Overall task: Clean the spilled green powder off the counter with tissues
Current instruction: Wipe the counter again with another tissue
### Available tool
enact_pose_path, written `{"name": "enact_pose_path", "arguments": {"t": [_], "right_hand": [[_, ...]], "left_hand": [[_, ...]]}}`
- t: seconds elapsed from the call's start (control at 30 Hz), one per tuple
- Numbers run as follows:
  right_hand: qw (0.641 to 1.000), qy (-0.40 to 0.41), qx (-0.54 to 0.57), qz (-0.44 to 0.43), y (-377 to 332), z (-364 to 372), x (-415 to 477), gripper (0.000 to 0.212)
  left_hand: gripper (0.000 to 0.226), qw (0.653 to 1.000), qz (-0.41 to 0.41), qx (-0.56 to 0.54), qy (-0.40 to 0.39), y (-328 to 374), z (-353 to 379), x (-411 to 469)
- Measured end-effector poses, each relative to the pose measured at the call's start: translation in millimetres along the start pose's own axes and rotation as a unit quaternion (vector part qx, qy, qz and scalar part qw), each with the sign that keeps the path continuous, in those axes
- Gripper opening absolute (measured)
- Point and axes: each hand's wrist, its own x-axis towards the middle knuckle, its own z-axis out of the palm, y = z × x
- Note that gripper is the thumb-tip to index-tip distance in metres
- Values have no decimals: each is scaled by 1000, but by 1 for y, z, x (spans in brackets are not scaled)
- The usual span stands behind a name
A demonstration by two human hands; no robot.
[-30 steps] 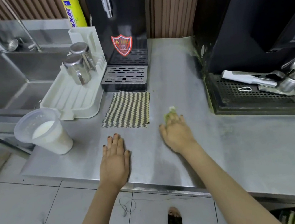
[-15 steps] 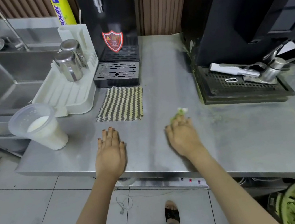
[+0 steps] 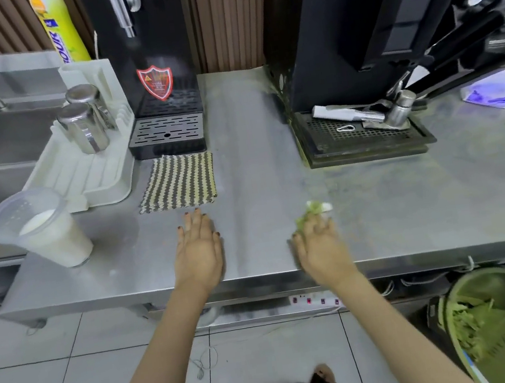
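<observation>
Right hand: grip spread flat, pressing the crumpled green-stained white tissue onto the grey steel counter!
Left hand: grip spread, palm flat on counter.
Green powder: faint haze beside tissue.

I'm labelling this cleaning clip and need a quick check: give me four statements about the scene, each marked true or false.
1. The right hand presses a green-stained tissue onto the counter. True.
2. The left hand holds the cup of milk. False: it lies flat on the counter, apart from the cup.
3. The striped cloth lies in front of the black drip tray. True.
4. The two steel cups stand on the striped cloth. False: they stand on the white drying rack.
</observation>
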Motion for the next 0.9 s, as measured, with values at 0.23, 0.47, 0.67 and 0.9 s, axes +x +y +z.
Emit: {"name": "enact_pose_path", "arguments": {"t": [0.23,0.47,0.67,0.9], "right_hand": [[995,47,65,63,32,-11,-19,29],[989,30,133,55,86,-37,-6,39],[992,19,120,19,92,-17,-5,65],[988,20,106,106,114,-1,34,71]], "left_hand": [[47,997,69,-34,-29,59,28,9],[51,994,60,47,-75,88,60,13],[51,995,51,66,-60,89,61,12],[62,995,43,78,-48,90,61,10]]}}
